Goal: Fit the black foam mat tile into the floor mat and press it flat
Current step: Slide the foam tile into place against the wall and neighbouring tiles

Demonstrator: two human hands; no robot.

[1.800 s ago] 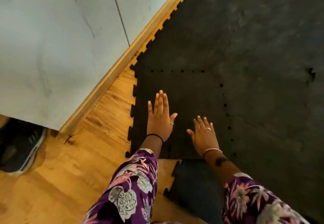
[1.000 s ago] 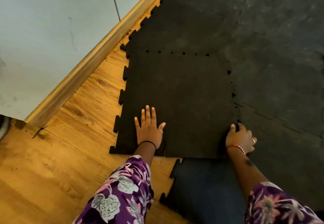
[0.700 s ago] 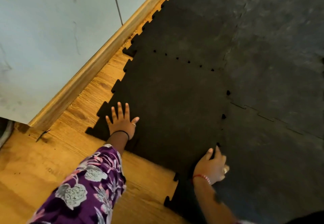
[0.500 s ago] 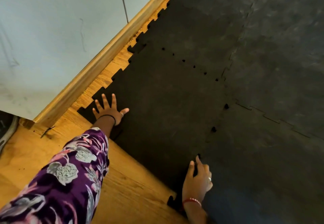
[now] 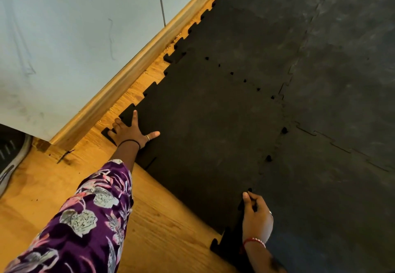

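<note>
While the left hand (image 5: 130, 132) lies spread flat on the black foam tile (image 5: 205, 136) (its outer toothed corner), fingers apart, gripping nothing. Right hand (image 5: 256, 217) pinches the tile's near corner beside the floor mat (image 5: 331, 80).

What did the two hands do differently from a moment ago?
The left hand slid from the middle of the black foam mat tile out to its toothed edge by the wooden floor. The right hand moved to the tile's near corner and curled its fingers there. The tile stays in the floor mat.
</note>
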